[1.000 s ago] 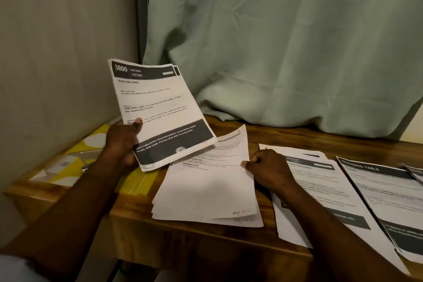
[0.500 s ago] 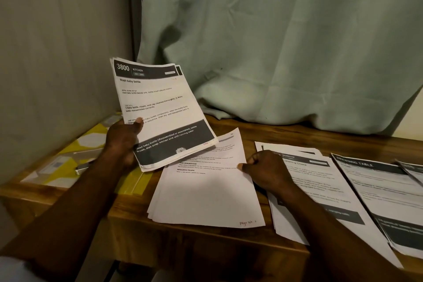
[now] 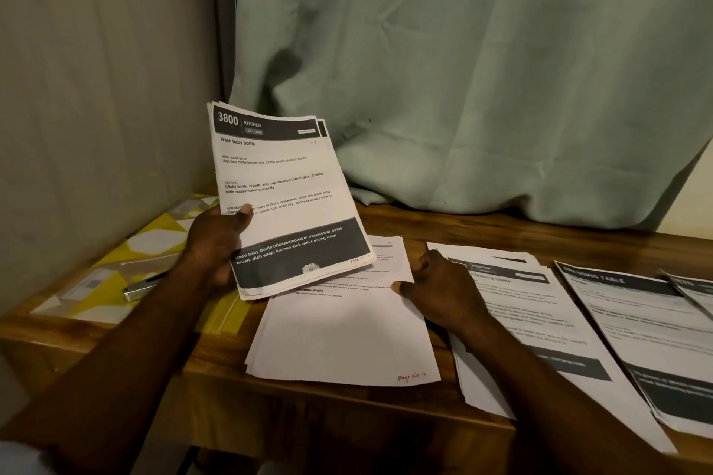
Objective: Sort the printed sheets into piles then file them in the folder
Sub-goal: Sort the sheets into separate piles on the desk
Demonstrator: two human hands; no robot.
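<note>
Wooden table [image 3: 463, 227] runs along a pale green curtain [image 3: 463, 89], and all of it shows from my head view. My left hand [image 3: 216, 243] is clamped on the kitchen stack [image 3: 285, 197], thumb across its face and fingers hidden behind, tilting it up so I can read the "Wash baby bottle" heading. My right hand [image 3: 443, 289] is curled, thumb pinching the right edge of the white pile [image 3: 347, 335] just below that stack, I judge to steady it. Beyond my right knuckles lie the bedroom pile [image 3: 532, 324] and the dressing table pile [image 3: 636, 324], kept apart by heading. Beneath my left wrist sits what I take to be the yellow folder [image 3: 154, 243], not yet filled.
</note>
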